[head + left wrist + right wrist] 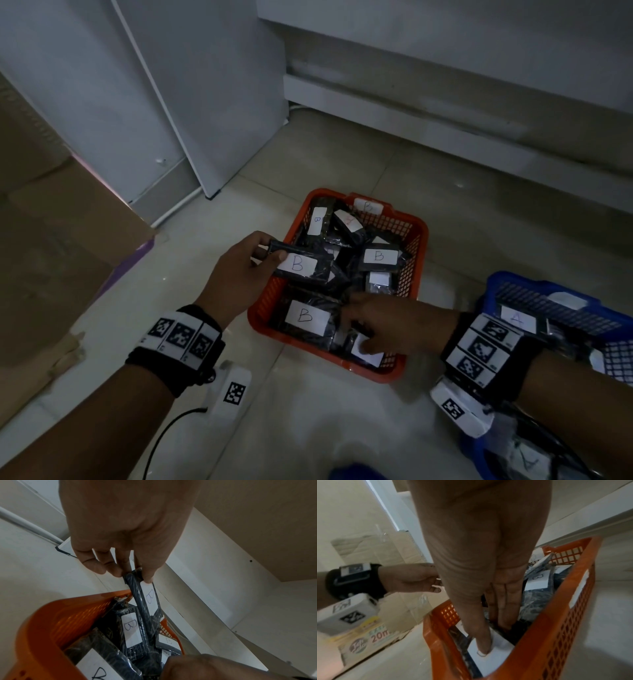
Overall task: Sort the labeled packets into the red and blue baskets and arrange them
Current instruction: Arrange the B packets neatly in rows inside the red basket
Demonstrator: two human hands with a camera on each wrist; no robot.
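A red basket [423, 240] on the floor holds several black packets with white "B" labels. My left hand [270, 251] pinches one end of a black packet marked B [305, 267] and holds it over the basket's left rim; the left wrist view shows thumb and fingers on that packet [147, 601]. My right hand [363, 346] reaches into the basket's near corner. Its thumb lies on the white label of a packet [501, 647] and its straight fingers [503, 608] go down behind it. A blue basket [534, 286] at the right holds a packet marked A [517, 318].
A cardboard box [61, 257] stands at the left and a white cabinet [171, 102] behind it. White furniture [445, 102] runs along the back. The baskets sit close together on a pale tiled floor [308, 428]. A printed carton [373, 639] lies left of the red basket.
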